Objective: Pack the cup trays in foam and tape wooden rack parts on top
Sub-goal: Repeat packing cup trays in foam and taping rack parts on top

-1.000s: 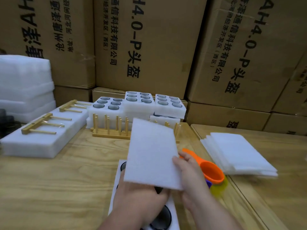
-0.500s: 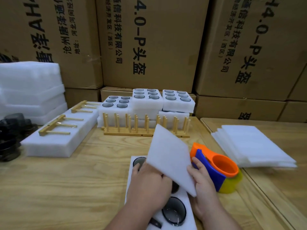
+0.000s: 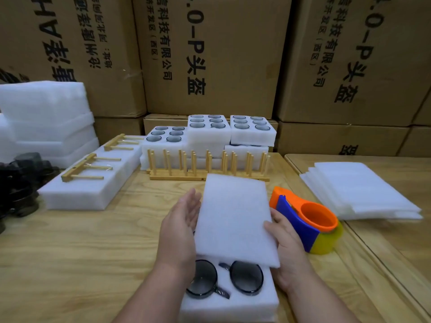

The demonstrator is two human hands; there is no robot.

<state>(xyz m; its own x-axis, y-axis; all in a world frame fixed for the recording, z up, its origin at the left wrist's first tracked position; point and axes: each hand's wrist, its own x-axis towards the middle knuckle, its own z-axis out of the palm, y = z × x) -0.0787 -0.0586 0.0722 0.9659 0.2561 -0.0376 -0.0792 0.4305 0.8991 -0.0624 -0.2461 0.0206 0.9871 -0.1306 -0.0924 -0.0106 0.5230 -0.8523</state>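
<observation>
Cardboard boxes wall off the back of a pale wooden table, and the work sits at its near edge. Both hands are pressed on a foam sheet held between them: the left hand lies flat and open-fingered against its left edge, the right hand grips its right edge with the thumb on top. The sheet hovers tilted over the cup tray directly below the hands, covering the far part and leaving two dark cups showing in the near pockets. By my reading the step in hand is capping this tray with foam; the next move calls for squaring the sheet to the tray's corners and lowering it flat so all cups are covered. Just right of the right hand stands one tape dispenser, which the taping would need. Beyond it lies one stack of spare sheets. Ahead of the hands stands one long wooden rack, and behind it three filled trays show their tops, six cups each. Left of the left hand is one packed block bearing two rack parts. Farther left, dark cups are heaped, too blurred to count.
</observation>
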